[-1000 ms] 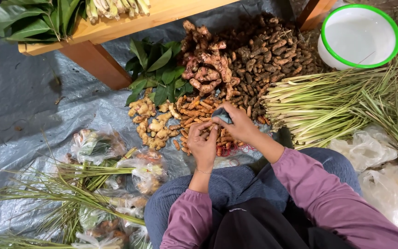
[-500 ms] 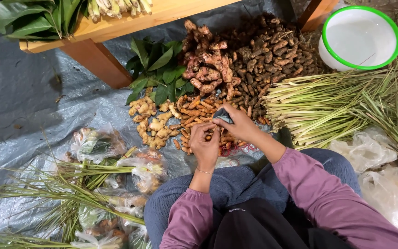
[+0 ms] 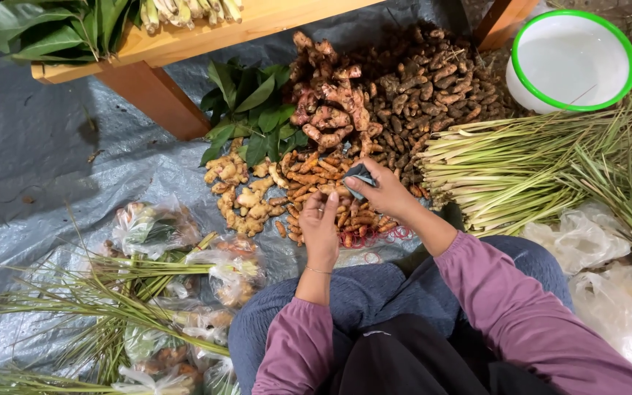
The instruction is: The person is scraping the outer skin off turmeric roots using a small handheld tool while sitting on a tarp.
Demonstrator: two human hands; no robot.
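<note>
A: Status, right hand [image 3: 388, 192]?
B: Fingers curled shut round small dark grey item [image 3: 360, 175], pinched at fingertips. Kind of item: cannot tell. Held just above turmeric pile [image 3: 330, 192].

A: Left hand [image 3: 321, 228]?
B: Palm up, fingers straight and close together, nothing visibly gripped. Positioned just beside right hand, over near edge of turmeric pile. Thin bracelet at wrist.

A: Surroundings, front?
B: Ginger pieces [image 3: 235, 192] left of turmeric. Pinkish galangal roots [image 3: 327, 102] behind, dark brown root heap [image 3: 433, 84] to the right of those. Green leaves [image 3: 250, 117] behind ginger. All on grey tarp [image 3: 53, 161].

A: Sides?
B: Right: lemongrass stalks [image 3: 521, 168], white basin w/ green rim [image 3: 572, 62] beyond, clear plastic bags [image 3: 608, 278] near knee. Left: filled plastic packets [image 3: 184, 256] w/ lemongrass across them. Red rubber bands [image 3: 393, 235] on tarp below hands.

A: Top of view?
B: Wooden bench [image 3: 184, 40], leaves on top.
</note>
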